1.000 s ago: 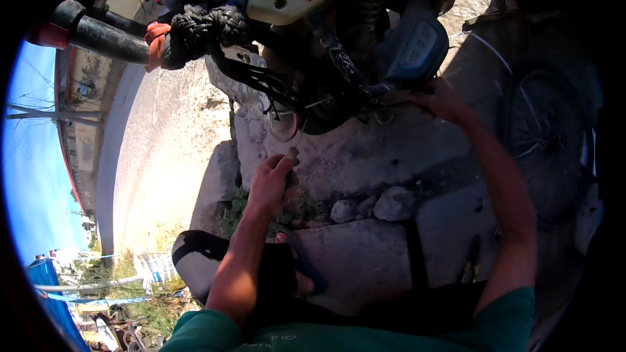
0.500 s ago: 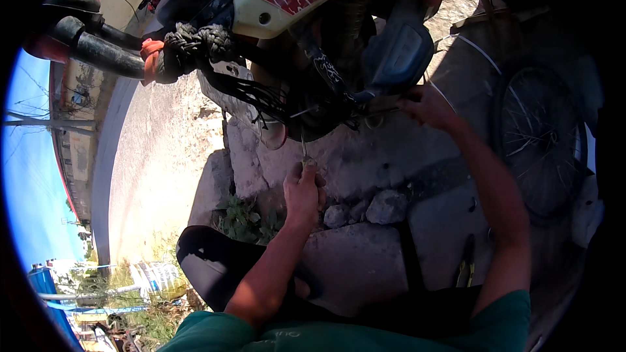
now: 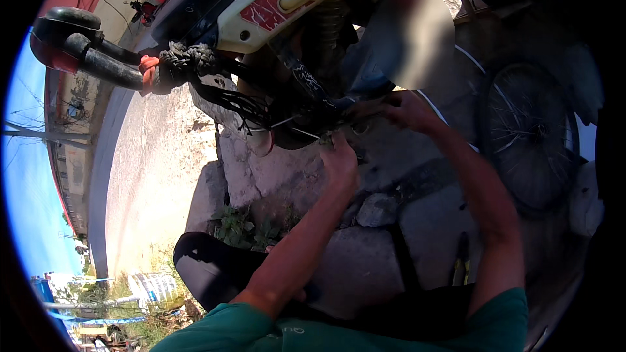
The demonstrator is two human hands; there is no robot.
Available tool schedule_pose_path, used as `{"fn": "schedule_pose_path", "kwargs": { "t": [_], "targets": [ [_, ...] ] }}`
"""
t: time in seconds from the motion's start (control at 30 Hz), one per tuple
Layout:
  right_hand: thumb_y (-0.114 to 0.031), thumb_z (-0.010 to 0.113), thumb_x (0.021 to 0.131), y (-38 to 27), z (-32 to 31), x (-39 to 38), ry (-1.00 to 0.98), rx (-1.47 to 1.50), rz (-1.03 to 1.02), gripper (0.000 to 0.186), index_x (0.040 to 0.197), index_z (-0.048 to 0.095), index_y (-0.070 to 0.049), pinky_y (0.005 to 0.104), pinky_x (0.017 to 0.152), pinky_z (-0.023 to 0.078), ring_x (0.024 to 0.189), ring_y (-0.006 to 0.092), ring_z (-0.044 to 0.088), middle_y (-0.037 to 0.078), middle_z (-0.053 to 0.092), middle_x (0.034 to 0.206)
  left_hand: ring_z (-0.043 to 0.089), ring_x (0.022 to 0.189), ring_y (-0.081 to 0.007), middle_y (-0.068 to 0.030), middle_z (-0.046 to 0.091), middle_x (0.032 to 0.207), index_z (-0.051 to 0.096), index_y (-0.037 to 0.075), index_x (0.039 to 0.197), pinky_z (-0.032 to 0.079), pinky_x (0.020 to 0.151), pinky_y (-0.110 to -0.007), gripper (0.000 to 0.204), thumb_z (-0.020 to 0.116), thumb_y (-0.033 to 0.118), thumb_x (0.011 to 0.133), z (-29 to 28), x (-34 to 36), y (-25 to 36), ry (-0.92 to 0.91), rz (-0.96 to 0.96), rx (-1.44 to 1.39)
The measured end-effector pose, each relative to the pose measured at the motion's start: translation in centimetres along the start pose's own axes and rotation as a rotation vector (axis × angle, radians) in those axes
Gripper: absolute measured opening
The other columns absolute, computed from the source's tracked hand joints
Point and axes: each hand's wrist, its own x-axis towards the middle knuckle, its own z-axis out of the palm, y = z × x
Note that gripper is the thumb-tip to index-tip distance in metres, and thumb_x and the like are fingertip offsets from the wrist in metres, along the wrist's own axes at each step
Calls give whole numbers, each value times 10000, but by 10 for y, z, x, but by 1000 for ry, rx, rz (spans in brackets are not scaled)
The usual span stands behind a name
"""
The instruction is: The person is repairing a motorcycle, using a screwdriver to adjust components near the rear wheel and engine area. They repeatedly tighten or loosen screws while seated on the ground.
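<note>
My left hand (image 3: 339,160) is closed around a thin metal-shafted tool (image 3: 305,132), much like a screwdriver. Its shaft points left, towards the dark lower parts of the motorbike (image 3: 261,16); the handle is hidden in my fingers. To its right, my right hand (image 3: 411,112) has its fingers closed at the end of a dark, narrow part by the wheel. What exactly they grip is too dark to make out. Above both hands hang the scratched frame arm (image 3: 303,81) and a bundle of black cables (image 3: 228,101). A blurred patch covers part of the bike above my right hand.
A spoked bicycle wheel (image 3: 531,133) stands at the right. Yellow-and-black pliers (image 3: 462,261) lie near my right forearm. Rocks (image 3: 378,210) and weeds (image 3: 233,227) are on the ground below the bike. Black handlebar tubing (image 3: 107,65) juts out left, beside a sunlit road (image 3: 153,176).
My left hand has moved up and right with the tool, whose shaft has swung from pointing up to pointing left. My right hand has shifted slightly left. The whole view has shifted a little.
</note>
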Motion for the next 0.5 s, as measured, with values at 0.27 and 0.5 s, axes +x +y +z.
{"fn": "schedule_pose_path", "kwargs": {
  "t": [0.27, 0.5],
  "targets": [
    [-311, 684, 910, 0, -7, 10, -10, -22, 86, 352, 1044, 696, 15, 280, 515, 493, 568, 110, 601, 63, 668, 736, 614, 520, -187, -85, 621, 708, 460, 32, 1171, 457, 436, -324, 345, 495, 334, 1010, -20, -18, 51, -182, -97, 282],
    [-318, 671, 932, -3, -4, 6, 8, 64, 78, 317, 962, 705, -5, 292, 528, 481, 550, 100, 576, 34, 628, 668, 564, 457, -227, -114, 578, 641, 484, 12, 1098, 442, 452, -366, 347, 526, 339, 991, -91, -26, 101, -247, -217, 518]
  ]
}}
